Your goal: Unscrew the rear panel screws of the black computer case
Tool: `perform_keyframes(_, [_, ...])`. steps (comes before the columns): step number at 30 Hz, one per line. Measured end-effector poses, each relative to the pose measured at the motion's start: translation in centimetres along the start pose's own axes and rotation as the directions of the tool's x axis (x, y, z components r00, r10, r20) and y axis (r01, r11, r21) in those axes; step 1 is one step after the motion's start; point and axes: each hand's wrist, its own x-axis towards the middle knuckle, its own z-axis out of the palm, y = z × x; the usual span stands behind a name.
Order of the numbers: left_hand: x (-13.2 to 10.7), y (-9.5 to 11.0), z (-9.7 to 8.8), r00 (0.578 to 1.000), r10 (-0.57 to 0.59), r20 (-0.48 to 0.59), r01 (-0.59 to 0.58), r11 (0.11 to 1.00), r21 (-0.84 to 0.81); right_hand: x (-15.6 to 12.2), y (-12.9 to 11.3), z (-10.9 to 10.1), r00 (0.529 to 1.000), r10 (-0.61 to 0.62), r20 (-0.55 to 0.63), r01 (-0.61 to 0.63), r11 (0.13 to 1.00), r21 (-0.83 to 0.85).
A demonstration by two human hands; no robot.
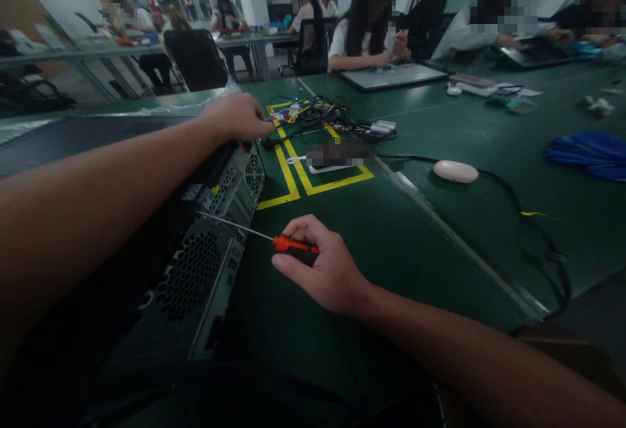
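Note:
My right hand (323, 265) is wrapped around the orange and black handle of a screwdriver (293, 246). Its long thin shaft points left, and the tip meets the rear edge of a black computer case (195, 278). The case lies along the left side, its rear panel with honeycomb vents and ports facing right. Stretched over the case, my left hand (237, 117) is at the far corner, fingers curled and pressed together beside the cable ends. Whatever those fingers hold, if anything, is hidden.
Beyond the case lies a tangle of cables (323, 115) on yellow-taped lines. A phone-like item (337, 154), partly pixelated, rests nearby. To the right are a pale oval object (456, 171) on a black cable, a table seam and blue cloth (587, 154). Several people work at tables behind.

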Motion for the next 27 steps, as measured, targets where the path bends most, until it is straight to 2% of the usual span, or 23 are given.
perform_keyframes(11, [-0.24, 0.30, -0.25, 1.000, 0.009, 0.011, -0.010, 0.999, 0.038, 0.15, -0.07, -0.09, 1.000, -0.008, 0.015, 0.008, 1.000, 0.013])
perform_keyframes(23, [-0.14, 0.08, -0.17, 1.000, -0.005, 0.020, 0.005, 1.000, -0.019, 0.13, 0.02, -0.05, 1.000, 0.024, 0.018, -0.024, 1.000, -0.008])
perform_keyframes(27, [-0.62, 0.46, -0.48, 0.999, 0.014, 0.030, -0.015, 0.999, 0.032, 0.13, 0.00, -0.08, 0.999, 0.031, 0.019, -0.031, 1.000, -0.003])
